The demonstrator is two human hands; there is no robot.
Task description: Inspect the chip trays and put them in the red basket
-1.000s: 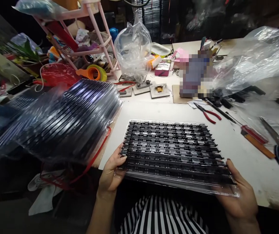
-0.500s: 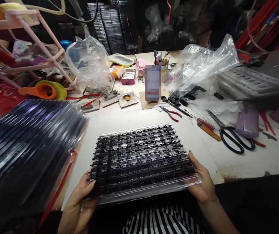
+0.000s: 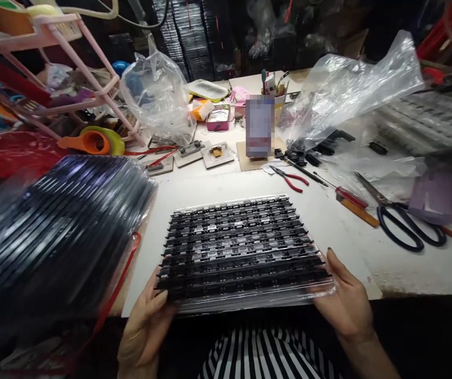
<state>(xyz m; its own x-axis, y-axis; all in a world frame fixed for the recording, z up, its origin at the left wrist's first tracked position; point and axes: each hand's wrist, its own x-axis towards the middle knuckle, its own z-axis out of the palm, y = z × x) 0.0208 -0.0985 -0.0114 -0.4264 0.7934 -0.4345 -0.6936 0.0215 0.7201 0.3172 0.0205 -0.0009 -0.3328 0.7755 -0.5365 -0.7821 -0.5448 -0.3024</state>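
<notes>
A clear plastic tray (image 3: 255, 302) filled with rows of small black parts (image 3: 237, 239) is held between my hands over the near edge of the table, its near side tilted toward me. My left hand (image 3: 144, 321) grips the near left corner, thumb on top and fingers underneath. At the near right corner, my right hand (image 3: 346, 300) supports the tray with its fingers partly under the clear edge; its thumb sticks up beside the side edge. What the black parts are is too small to tell.
On the left lies a large stack of dark trays (image 3: 71, 221) with a red ribbon (image 3: 121, 273). Pliers (image 3: 291, 179), a screwdriver (image 3: 348, 197) and scissors (image 3: 399, 221) lie to the right. Plastic bags (image 3: 352, 95), a pink rack (image 3: 99, 58) and a pixelated phone-like object (image 3: 259, 126) stand farther back.
The view has shifted, so the bench items at the back sit farther right and slightly higher. Both hands still hold the tray, which appears a little farther right.
</notes>
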